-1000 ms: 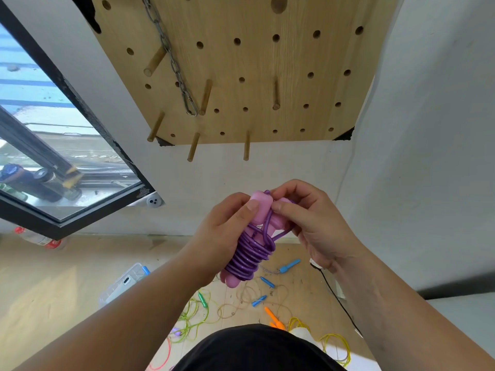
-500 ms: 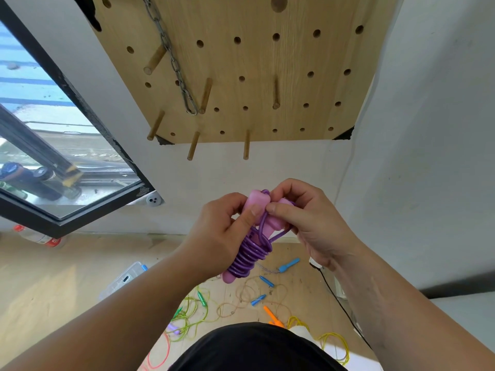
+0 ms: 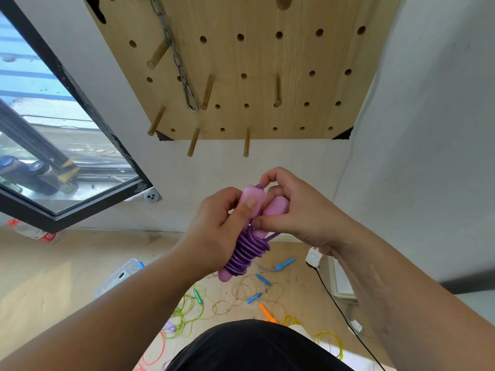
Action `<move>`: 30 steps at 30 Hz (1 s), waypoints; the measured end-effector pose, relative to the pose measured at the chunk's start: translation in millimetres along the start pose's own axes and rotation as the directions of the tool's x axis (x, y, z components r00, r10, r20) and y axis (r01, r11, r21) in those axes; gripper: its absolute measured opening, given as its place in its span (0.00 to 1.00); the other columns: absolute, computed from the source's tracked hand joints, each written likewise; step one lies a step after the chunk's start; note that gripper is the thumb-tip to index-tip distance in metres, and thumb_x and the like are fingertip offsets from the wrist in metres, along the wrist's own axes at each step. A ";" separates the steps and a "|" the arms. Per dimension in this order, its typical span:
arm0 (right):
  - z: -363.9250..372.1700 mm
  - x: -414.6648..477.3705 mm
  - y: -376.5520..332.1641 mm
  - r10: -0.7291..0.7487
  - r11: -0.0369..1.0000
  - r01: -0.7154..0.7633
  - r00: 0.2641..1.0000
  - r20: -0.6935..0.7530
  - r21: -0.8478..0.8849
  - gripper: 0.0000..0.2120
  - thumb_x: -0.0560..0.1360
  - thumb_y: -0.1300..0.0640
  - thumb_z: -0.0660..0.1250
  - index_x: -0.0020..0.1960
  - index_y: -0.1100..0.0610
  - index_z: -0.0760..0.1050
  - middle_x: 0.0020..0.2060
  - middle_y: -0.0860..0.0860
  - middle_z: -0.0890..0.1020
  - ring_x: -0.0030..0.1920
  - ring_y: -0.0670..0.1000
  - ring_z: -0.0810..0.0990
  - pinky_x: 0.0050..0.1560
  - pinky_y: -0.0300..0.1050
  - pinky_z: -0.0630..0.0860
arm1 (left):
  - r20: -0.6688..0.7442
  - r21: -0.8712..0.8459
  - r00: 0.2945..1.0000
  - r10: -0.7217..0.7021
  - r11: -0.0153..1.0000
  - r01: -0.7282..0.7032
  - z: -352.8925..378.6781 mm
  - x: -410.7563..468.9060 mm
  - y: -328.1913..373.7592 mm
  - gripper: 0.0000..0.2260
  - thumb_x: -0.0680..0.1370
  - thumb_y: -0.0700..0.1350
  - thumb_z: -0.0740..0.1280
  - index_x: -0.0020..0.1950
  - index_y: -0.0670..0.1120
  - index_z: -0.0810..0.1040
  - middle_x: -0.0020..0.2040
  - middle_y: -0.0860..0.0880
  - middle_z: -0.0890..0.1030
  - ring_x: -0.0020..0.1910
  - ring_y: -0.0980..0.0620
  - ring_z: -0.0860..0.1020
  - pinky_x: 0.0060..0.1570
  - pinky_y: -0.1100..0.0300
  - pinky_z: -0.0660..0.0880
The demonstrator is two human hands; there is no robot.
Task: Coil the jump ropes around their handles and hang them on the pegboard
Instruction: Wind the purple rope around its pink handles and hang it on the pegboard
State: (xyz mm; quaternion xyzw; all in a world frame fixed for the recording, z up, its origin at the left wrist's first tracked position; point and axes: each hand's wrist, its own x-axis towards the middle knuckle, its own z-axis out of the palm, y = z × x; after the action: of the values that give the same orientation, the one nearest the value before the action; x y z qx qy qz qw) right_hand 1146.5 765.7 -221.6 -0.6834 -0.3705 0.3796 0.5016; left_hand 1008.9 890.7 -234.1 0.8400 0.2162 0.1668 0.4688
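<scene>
Head view: the left hand (image 3: 214, 231) grips the pink handles (image 3: 253, 199), thumb pressed on top, with purple rope (image 3: 246, 253) coiled tight round them just below. The right hand (image 3: 302, 215) pinches the handles' upper ends, the bundle held in mid-air below the pegboard (image 3: 254, 62).

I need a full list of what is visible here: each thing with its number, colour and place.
pegboard: one, light wood, on the wall
pegs: six seen, wood, in the pegboard
chain: one, grey metal, hanging on the pegboard
coiled jump rope: one, purple with pink handles, held below the pegboard
loose jump ropes: several, green, yellow, tan, pink, on the floor
bottle: one, clear, red label, floor below the window
plastic box: one, clear, floor
charger: one, white, black cable, floor at right
left hand: one, grips the coil
right hand: one, pinches the rope at the handle tops
</scene>
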 end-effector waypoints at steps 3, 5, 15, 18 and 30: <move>0.8 1.1 -4.3 -0.006 0.995 0.013 0.997 0.071 -0.102 0.23 0.69 0.60 0.80 0.57 0.50 0.72 0.45 0.53 0.85 0.47 0.58 0.85 0.50 0.60 0.83 | 0.032 0.005 1.000 0.001 1.000 -0.001 0.3 -2.0 2.6 0.15 0.78 0.63 0.59 0.42 0.55 0.76 0.35 0.60 0.78 0.34 0.60 0.75 0.34 0.69 0.70; 0.6 1.8 -6.3 -0.013 0.994 0.022 0.996 0.091 -0.106 0.23 0.69 0.60 0.80 0.57 0.49 0.73 0.46 0.52 0.85 0.47 0.56 0.85 0.49 0.58 0.83 | 0.038 0.012 0.999 0.010 1.000 -0.010 0.2 -1.8 5.3 0.16 0.75 0.64 0.58 0.43 0.55 0.76 0.35 0.58 0.78 0.35 0.60 0.76 0.35 0.69 0.70; -17.7 2.5 -20.8 0.018 0.948 0.027 0.990 -0.140 0.316 0.25 0.72 0.66 0.75 0.66 0.54 0.73 0.50 0.60 0.84 0.44 0.54 0.85 0.45 0.47 0.82 | -0.034 -0.471 0.990 -0.135 0.876 0.104 -11.8 18.4 9.6 0.18 0.81 0.60 0.59 0.55 0.47 0.80 0.49 0.35 0.81 0.47 0.34 0.81 0.49 0.41 0.81; -11.7 3.2 -16.9 0.051 0.952 0.015 0.977 -0.206 0.305 0.10 0.76 0.64 0.71 0.58 0.62 0.79 0.46 0.62 0.85 0.44 0.53 0.85 0.48 0.48 0.83 | -0.079 -0.564 0.971 -0.226 0.813 0.143 -7.8 17.6 7.6 0.17 0.80 0.60 0.58 0.56 0.51 0.80 0.51 0.38 0.84 0.49 0.38 0.83 0.49 0.45 0.82; 7.9 37.7 -42.5 -0.168 0.964 0.143 0.981 -0.096 -0.223 0.05 0.79 0.57 0.68 0.45 0.50 0.78 0.39 0.51 0.82 0.41 0.53 0.80 0.45 0.52 0.79 | -0.117 -0.400 0.989 -0.094 0.916 0.040 -46.5 42.6 17.1 0.14 0.81 0.43 0.67 0.64 0.57 0.77 0.56 0.55 0.82 0.52 0.56 0.82 0.46 0.61 0.80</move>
State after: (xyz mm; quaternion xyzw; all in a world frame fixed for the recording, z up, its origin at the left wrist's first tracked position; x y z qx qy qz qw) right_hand 1150.6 811.8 -187.7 -0.7231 -0.4326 0.2569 0.4733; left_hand 1026.2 938.1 -192.7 0.7067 0.2374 0.2469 0.6191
